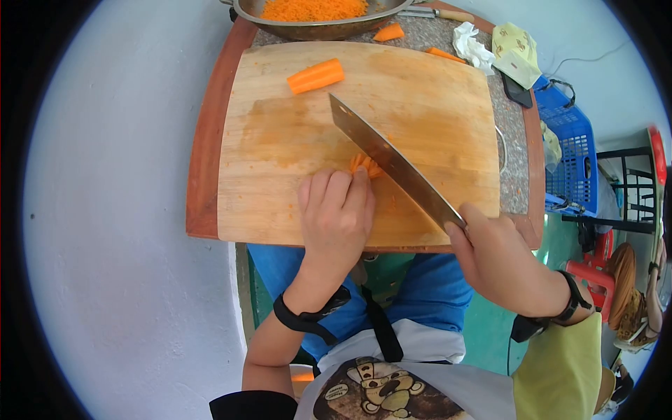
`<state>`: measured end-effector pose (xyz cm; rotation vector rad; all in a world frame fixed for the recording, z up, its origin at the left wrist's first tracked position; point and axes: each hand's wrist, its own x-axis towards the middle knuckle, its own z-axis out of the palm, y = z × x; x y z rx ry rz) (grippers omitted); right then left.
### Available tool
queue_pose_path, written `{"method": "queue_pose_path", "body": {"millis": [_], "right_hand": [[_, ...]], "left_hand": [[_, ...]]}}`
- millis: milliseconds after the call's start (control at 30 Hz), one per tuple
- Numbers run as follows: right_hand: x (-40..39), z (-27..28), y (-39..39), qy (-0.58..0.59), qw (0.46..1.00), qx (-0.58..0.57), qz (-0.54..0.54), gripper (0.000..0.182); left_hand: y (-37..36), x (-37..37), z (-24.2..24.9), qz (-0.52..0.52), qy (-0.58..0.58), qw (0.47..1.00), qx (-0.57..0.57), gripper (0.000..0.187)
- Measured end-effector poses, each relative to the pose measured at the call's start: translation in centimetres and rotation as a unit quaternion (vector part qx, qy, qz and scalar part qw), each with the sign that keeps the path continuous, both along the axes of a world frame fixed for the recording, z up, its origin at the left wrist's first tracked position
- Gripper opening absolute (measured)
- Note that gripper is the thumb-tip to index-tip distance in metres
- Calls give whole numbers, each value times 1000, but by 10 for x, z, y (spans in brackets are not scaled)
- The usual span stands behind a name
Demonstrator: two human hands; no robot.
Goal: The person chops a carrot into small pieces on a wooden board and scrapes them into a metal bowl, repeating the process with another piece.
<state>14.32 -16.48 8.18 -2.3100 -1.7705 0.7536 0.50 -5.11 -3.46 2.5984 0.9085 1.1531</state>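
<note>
On the wooden cutting board (434, 105), my left hand (337, 206) rests with bent fingers pressed on a small pile of cut carrot strips (365, 165). My right hand (500, 255) grips the handle of a large cleaver (399, 164). Its blade slants up and left across the board, just right of the strips. A thick carrot piece (316, 75) lies near the board's upper left. Part of the carrot under my left fingertips is hidden.
A metal pan (315, 29) holding shredded carrot (313, 10) stands behind the board. Near it are a carrot end (389, 32), crumpled tissue (472, 47), a patterned packet (516, 54) and a phone (516, 91). A blue basket (570, 150) stands right of the table.
</note>
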Motion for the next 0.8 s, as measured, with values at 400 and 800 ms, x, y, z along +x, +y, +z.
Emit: {"method": "queue_pose_path", "body": {"millis": [400, 800], "right_hand": [[10, 6, 7, 44, 997, 28, -49, 15], [3, -4, -7, 23, 997, 78, -2, 15]], "left_hand": [[1, 1, 2, 12, -25, 1000, 9, 15], [0, 2, 3, 12, -23, 1000, 4, 17]]}}
